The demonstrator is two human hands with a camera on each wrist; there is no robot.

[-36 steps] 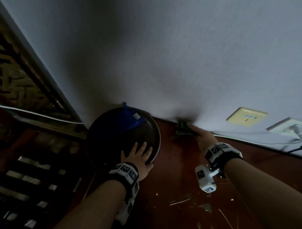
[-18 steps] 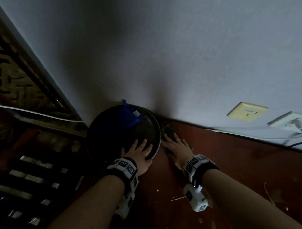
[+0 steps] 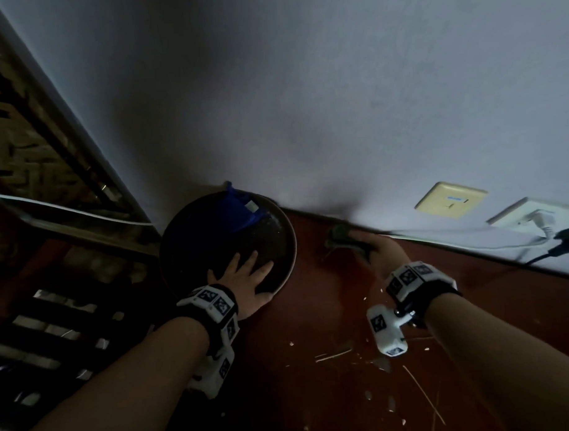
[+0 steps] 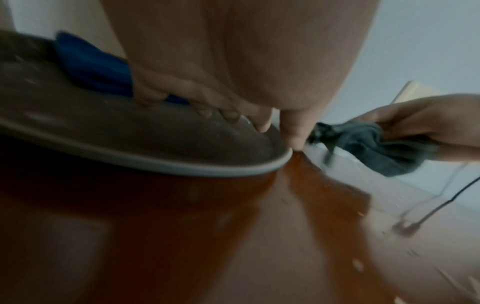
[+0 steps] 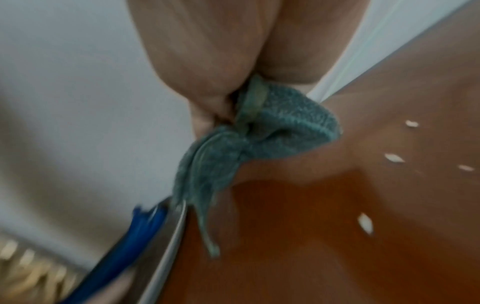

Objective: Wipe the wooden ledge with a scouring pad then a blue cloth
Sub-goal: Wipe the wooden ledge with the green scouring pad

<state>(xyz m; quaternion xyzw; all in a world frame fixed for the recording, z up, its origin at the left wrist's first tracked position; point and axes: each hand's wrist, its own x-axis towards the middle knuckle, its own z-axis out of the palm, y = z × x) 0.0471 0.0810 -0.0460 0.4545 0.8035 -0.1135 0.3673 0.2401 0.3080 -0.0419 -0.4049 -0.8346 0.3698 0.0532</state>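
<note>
Scouring pad (image 3: pixel 343 237): one; blue cloth (image 3: pixel 241 212): one

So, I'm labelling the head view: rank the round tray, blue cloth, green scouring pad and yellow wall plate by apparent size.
1. Round tray
2. Yellow wall plate and blue cloth: look alike, unranked
3. Green scouring pad, partly hidden in the right hand

Bare forearms, no sleeves, left hand (image 3: pixel 243 281) and right hand (image 3: pixel 383 253) ungloved, black wrist straps (image 3: pixel 437 287) with white blocks of black-and-white square markers, white camera housing (image 3: pixel 389 332) under each wrist
</note>
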